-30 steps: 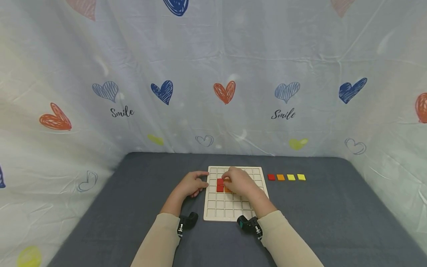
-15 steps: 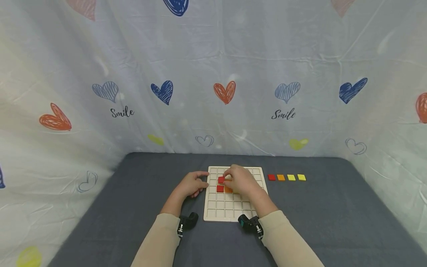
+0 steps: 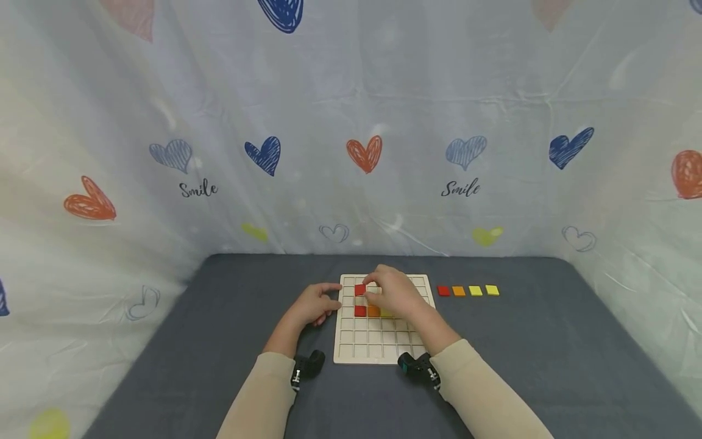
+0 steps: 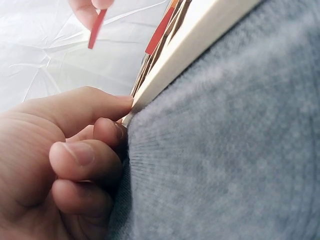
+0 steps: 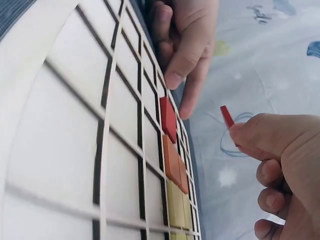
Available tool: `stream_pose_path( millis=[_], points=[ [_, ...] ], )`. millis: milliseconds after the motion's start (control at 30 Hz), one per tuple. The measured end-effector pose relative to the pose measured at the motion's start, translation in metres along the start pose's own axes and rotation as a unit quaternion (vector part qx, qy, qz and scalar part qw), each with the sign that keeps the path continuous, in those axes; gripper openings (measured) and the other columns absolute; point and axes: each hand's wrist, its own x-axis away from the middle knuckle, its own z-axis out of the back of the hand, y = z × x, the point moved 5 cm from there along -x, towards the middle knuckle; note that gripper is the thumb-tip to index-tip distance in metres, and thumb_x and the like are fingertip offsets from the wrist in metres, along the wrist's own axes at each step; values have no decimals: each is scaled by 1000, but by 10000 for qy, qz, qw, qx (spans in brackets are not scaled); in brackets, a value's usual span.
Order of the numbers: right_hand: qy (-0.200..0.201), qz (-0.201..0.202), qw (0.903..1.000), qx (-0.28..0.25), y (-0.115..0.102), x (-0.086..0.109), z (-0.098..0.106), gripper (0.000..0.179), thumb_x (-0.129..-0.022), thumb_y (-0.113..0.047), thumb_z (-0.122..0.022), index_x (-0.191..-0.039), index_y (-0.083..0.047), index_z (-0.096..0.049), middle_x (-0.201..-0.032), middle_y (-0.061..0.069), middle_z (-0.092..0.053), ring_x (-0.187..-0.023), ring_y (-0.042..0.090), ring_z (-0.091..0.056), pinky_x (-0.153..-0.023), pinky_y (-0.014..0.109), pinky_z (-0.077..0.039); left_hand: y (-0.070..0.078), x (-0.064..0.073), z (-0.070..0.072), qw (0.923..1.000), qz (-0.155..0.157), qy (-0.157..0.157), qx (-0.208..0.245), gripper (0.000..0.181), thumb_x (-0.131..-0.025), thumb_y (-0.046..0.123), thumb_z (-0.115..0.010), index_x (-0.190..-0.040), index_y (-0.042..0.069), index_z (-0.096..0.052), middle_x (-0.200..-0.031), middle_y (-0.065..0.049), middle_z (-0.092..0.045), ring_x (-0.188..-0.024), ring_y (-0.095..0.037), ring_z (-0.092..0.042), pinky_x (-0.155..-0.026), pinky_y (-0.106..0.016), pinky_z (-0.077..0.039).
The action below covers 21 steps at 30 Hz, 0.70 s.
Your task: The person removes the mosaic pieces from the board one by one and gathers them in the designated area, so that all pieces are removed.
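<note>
My right hand [image 3: 396,295] pinches a red square tile [image 5: 227,118] between thumb and forefinger, raised off the wooden grid board [image 3: 356,338]. Below it, another red tile [image 5: 168,119] sits in a cell of the board. Beside that one lie orange tiles [image 5: 172,162], then yellow tiles [image 5: 176,205], partly covered by the right hand in the head view. At the board's left edge, my left hand [image 3: 315,303] rests its spread forefinger and thumb against the rim; its other fingers are bent in the left wrist view.
Right of the board, a row of loose tiles lies on the dark grey cloth: a red tile [image 3: 443,291], an orange tile [image 3: 458,291] and two yellow tiles [image 3: 484,291]. A white curtain [image 3: 307,201] with printed hearts hangs behind the table.
The right hand has lifted the upper red tile out of its cell, up and slightly away from the lower red one. The left hand has stayed at the board's edge.
</note>
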Motion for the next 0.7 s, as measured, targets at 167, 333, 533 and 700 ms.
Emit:
stream_pose_path(
  millis=[167,333,533,700],
  points=[
    [50,-24,10000,-18,0,7,9,24,-93,-24,-77,-115,-14,-77,-92,-6,-56,-79,16,-49,-70,35,-45,-1,2,2,10000,-38,5,13,51,-93,13,-75,-142,11,-62,-59,-4,-56,-37,-13,-41,-39,-29,-35],
    [104,22,9999,-134,6,20,20,23,-94,-24,-77,-114,-14,-77,-88,-7,-52,-77,15,-47,-66,34,-42,0,1,0,9999,-102,-75,67,52,-92,13,-75,-143,11,-61,-59,-4,-56,-38,-13,-42,-39,-29,-36],
    [325,148,9985,-410,13,35,36,24,-93,-19,-78,-116,-12,-76,-86,-4,-48,-77,16,-42,-65,35,-37,-2,0,1,9999,-89,-54,117,52,-92,12,-75,-142,11,-62,-59,-4,-55,-37,-13,-41,-39,-29,-35],
    [507,88,9978,-420,21,45,48,26,-93,-18,-79,-118,-12,-76,-85,-3,-47,-76,16,-41,-65,36,-36,-2,0,2,9999,-26,-33,122,52,-92,12,-75,-142,12,-62,-59,-4,-55,-37,-13,-42,-39,-29,-36]
  ],
)
